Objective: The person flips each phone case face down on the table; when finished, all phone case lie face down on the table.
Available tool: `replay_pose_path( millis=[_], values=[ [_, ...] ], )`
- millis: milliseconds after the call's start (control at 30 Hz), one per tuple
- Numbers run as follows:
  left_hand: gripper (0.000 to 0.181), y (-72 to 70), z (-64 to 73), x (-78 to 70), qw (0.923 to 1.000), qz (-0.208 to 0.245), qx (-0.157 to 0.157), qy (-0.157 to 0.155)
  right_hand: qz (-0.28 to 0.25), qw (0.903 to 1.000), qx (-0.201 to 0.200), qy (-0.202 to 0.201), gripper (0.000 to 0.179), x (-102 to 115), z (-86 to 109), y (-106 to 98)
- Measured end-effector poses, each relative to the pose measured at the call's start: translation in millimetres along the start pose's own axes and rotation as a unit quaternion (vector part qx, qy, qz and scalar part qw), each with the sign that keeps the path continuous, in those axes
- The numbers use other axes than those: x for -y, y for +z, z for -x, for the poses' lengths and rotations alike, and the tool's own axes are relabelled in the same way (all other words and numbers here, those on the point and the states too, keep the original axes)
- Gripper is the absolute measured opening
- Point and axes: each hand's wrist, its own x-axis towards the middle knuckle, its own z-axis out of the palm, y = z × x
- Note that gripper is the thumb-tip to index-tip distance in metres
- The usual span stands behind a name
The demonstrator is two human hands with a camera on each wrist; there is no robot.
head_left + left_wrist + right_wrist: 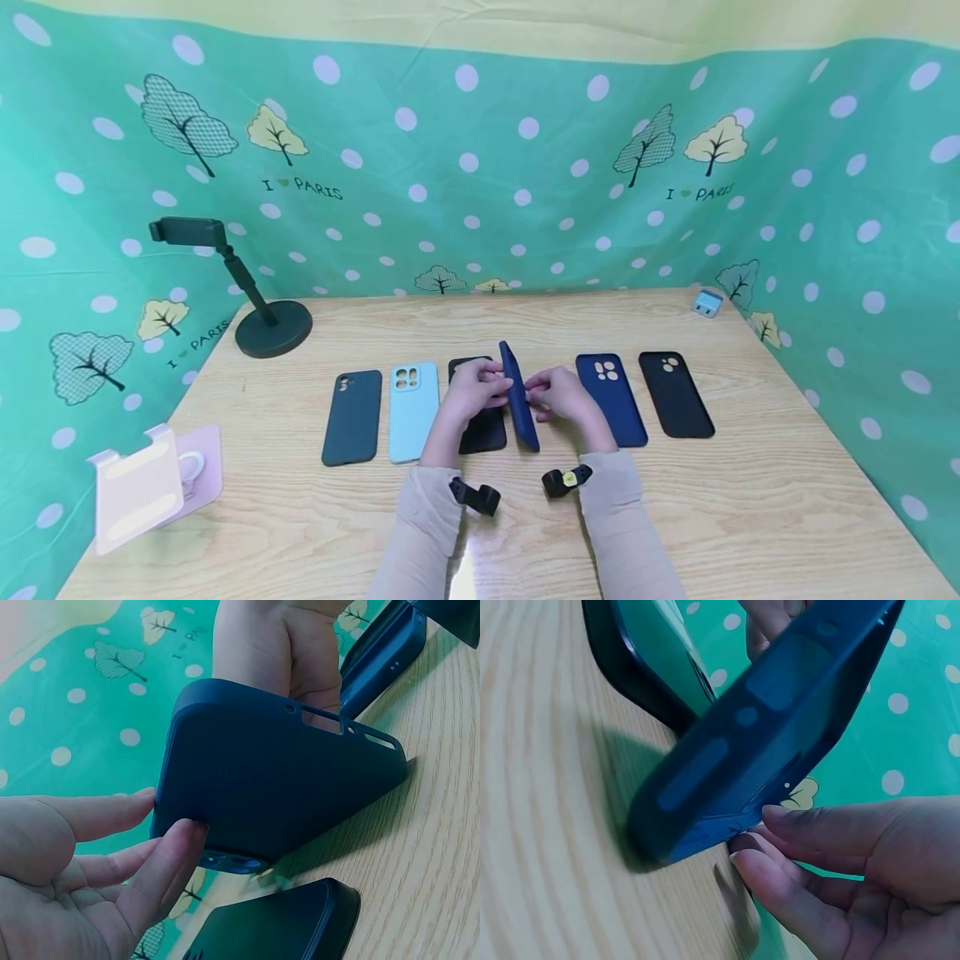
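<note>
A dark blue phone case (519, 400) stands tilted on its long side edge in the middle of the table. My left hand (474, 390) pinches one long edge of it, with thumb and fingers at the rim in the left wrist view. On the other side, my right hand (562, 395) pinches the lower rim near the table between thumb and fingertips (754, 874). The case's port cutouts face the left wrist camera. Partly under my left hand lies a glossy black phone or case (486, 432); which one I cannot tell.
Left of the hands lie a light blue case (414, 417) and a dark grey-blue case (352, 421). On the right are another navy case (613, 404) and a black case (677, 398). A black phone stand (273, 329), a pink stand (142, 496) and a blue charger (707, 303) stand near the edges.
</note>
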Motion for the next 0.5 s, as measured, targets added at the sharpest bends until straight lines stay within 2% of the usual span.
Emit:
replay_pose_path(
  millis=[500],
  values=[
    [0.031,0.8,1.0,-0.7,0.9999,-0.006,0.004,0.012,-0.014,0.9998,0.016,-0.002,0.024,3.5,0.7,2.1]
  ],
)
